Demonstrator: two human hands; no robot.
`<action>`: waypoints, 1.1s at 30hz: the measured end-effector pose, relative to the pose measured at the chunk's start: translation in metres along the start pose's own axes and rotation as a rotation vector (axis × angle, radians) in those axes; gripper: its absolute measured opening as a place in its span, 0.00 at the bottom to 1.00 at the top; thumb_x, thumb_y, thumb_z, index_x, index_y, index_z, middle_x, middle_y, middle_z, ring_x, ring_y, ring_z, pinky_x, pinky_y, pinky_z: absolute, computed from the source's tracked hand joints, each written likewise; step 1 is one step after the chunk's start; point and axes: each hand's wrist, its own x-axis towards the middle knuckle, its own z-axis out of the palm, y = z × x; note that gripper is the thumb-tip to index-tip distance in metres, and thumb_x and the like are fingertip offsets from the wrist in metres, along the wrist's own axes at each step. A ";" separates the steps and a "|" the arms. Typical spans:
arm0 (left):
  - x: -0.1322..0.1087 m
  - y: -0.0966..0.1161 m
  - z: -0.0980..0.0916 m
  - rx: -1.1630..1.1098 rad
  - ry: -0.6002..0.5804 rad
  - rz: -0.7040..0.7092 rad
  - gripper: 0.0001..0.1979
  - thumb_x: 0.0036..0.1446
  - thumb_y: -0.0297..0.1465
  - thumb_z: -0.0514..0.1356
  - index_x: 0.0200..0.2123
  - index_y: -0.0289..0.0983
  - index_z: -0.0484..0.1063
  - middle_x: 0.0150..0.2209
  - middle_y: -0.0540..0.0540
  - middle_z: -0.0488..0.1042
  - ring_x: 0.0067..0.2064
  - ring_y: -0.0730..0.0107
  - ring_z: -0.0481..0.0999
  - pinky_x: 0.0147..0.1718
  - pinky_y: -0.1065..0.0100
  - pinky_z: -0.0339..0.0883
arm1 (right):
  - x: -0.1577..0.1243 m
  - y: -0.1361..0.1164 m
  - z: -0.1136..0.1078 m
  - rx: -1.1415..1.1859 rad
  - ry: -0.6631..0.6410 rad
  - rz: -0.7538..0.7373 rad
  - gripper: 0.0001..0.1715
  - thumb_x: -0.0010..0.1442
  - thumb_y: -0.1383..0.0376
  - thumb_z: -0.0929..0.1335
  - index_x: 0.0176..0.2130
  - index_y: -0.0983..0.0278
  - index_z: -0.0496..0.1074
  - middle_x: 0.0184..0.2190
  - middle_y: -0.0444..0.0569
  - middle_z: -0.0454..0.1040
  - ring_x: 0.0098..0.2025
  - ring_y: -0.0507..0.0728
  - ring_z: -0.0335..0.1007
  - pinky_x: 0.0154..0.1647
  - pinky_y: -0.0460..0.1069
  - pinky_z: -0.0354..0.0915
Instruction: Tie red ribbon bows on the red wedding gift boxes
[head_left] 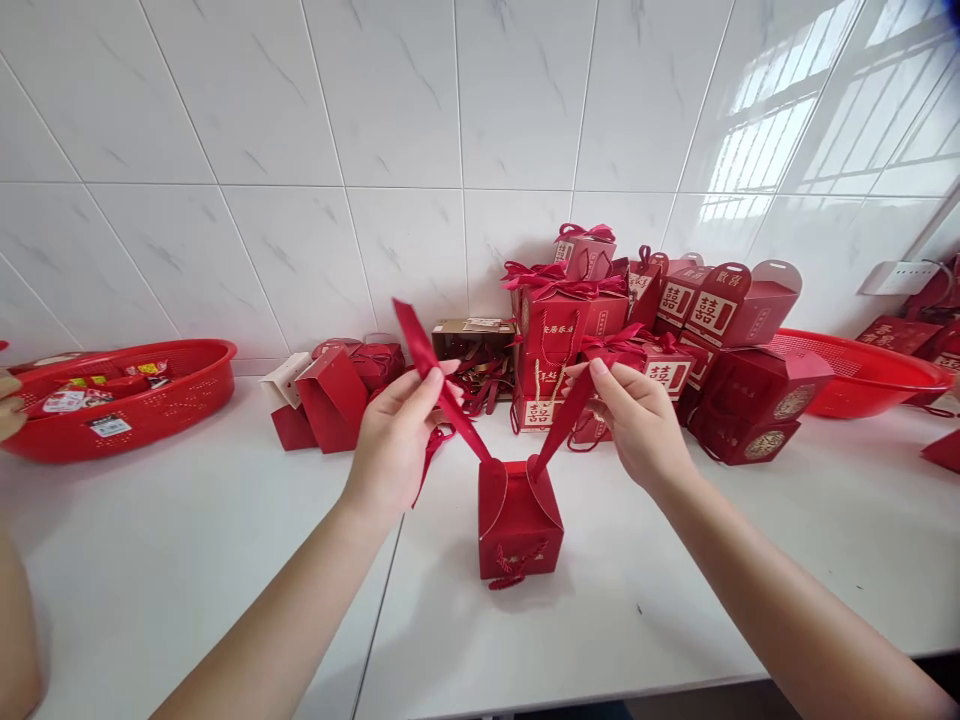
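Note:
A small red gift box [521,535] stands on the white table in front of me, its two top flaps leaning toward each other. A dark red ribbon [466,428] runs up from the flaps in two strands, spread in a V. My left hand [401,430] pinches one strand, whose free end sticks up past the fingers. My right hand [637,415] pinches the other strand between thumb and fingers, to the right above the box. A twisted cord with a tassel [514,570] hangs on the box's near side.
Behind the box, finished-looking red gift boxes [551,330] are stacked against the tiled wall, beside a carton [480,345] of ribbons. More red boxes [330,400] lie left of it. A red basket [180,400] with packets stands at left, another red basket [862,370] at right. Part of another person shows at the left edge.

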 end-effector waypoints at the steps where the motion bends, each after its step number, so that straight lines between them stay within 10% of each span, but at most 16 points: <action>1: 0.002 0.001 0.006 0.030 -0.058 0.018 0.09 0.55 0.36 0.63 0.37 0.38 0.78 0.29 0.50 0.74 0.34 0.73 0.72 0.36 0.71 0.66 | 0.003 -0.003 0.006 0.036 -0.027 0.003 0.18 0.57 0.51 0.69 0.37 0.63 0.76 0.28 0.45 0.74 0.32 0.53 0.72 0.36 0.49 0.68; 10: 0.002 0.009 0.032 0.102 -0.411 0.007 0.07 0.61 0.32 0.57 0.39 0.38 0.75 0.26 0.50 0.73 0.32 0.73 0.72 0.37 0.70 0.66 | 0.013 -0.018 0.032 0.173 -0.193 0.099 0.16 0.54 0.55 0.72 0.33 0.66 0.73 0.18 0.41 0.70 0.22 0.49 0.68 0.28 0.45 0.67; 24: -0.002 0.014 0.034 0.276 -0.388 -0.114 0.05 0.57 0.31 0.60 0.31 0.37 0.67 0.17 0.56 0.65 0.23 0.74 0.68 0.26 0.70 0.61 | -0.001 -0.022 0.030 0.111 -0.513 -0.011 0.10 0.61 0.59 0.67 0.39 0.62 0.73 0.24 0.42 0.69 0.18 0.44 0.51 0.18 0.43 0.52; 33: 0.004 0.012 0.012 0.033 -0.388 -0.298 0.07 0.57 0.28 0.57 0.40 0.38 0.68 0.23 0.53 0.71 0.31 0.69 0.74 0.37 0.65 0.65 | 0.006 -0.011 0.006 -0.637 -0.516 -0.803 0.19 0.64 0.73 0.60 0.46 0.59 0.74 0.42 0.50 0.76 0.44 0.56 0.71 0.44 0.52 0.66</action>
